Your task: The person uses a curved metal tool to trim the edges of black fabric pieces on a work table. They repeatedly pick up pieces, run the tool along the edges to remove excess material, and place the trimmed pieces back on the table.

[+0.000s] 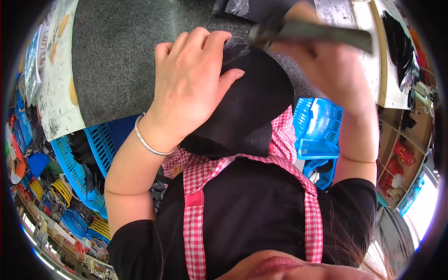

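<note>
My left hand presses down on a flat black leather-like piece, its fingers curled over the piece's upper part and the thumb lying across it. The piece has a rounded right edge and hangs over the front of the grey speckled slab toward my lap. In my right hand, raised at the right, is a dark hammer. Its head points left and right above my closed fist, and both are smeared by motion. Where my left fingertips meet the piece is partly hidden.
More black pieces lie at the slab's far side. Blue baskets stand below on the left, one with black pieces, and another blue basket is under the right side. A stack of black sheets sits at far right, above wooden shelves.
</note>
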Available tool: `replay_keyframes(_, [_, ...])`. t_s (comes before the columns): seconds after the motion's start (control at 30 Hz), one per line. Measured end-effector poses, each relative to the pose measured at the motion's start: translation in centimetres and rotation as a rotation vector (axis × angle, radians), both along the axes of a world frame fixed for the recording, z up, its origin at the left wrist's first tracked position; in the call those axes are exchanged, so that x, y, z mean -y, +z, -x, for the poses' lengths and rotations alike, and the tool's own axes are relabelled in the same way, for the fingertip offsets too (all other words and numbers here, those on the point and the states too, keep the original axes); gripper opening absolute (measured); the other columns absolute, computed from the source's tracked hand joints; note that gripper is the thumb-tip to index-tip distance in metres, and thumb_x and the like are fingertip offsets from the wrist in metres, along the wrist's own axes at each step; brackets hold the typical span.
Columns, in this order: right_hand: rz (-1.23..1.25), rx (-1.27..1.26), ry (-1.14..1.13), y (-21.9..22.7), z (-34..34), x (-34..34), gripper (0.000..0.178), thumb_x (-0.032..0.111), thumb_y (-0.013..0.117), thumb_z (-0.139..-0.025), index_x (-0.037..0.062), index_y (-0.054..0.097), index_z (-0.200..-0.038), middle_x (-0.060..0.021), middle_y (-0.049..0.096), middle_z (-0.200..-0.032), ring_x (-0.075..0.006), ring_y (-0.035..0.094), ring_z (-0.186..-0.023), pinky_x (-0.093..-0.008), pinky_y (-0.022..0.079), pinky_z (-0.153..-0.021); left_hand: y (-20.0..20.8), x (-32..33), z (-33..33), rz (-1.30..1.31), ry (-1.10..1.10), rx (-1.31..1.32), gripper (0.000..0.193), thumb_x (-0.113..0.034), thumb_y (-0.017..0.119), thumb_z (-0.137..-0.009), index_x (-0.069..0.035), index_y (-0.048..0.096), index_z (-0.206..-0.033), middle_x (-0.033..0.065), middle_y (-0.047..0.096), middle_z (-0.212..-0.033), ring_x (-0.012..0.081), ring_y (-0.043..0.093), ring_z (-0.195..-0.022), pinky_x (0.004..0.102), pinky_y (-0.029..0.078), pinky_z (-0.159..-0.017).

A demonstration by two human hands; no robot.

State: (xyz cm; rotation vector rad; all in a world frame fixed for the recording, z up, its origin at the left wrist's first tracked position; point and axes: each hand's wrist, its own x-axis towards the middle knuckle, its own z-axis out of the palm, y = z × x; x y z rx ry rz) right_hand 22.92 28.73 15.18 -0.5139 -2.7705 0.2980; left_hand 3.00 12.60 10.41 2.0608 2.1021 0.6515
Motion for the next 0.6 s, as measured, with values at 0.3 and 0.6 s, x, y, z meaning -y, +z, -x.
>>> replay_keyframes(0.3, [0.168, 0.123, -0.078, -1.5, 0.4, 1.7, 0.022, 0.021, 0.080, -0.100, 0.0068, 0.068, -0.110, -0.0146, 0.065, -0.086, -0.0394, 0.065, -0.077, -0.0436, 0.052, -0.065, -1.8, -0.7, 0.6, -0.138, 0.004, 0.329, 0.034, -0.004, 0.086, -0.085, -0.005, 0.079, -0.118, 0.0086, 0.072, -0.098, 0.0282, 0.073, -0.087, 0.0382, 0.059, -0.078])
replay_keyframes(0.6, [0.149, -0.005, 0.024, -1.5, 1.0, 0.7, 0.030, 0.027, 0.079, -0.099, 0.0092, 0.058, -0.108, -0.0150, 0.067, -0.076, -0.0404, 0.073, -0.074, -0.0492, 0.058, -0.061, -1.7, -0.9, 0.3, -0.277, -0.096, 0.089, 0.022, 0.000, 0.080, -0.088, -0.004, 0.081, -0.109, 0.0079, 0.070, -0.094, 0.0283, 0.070, -0.088, 0.0399, 0.057, -0.080])
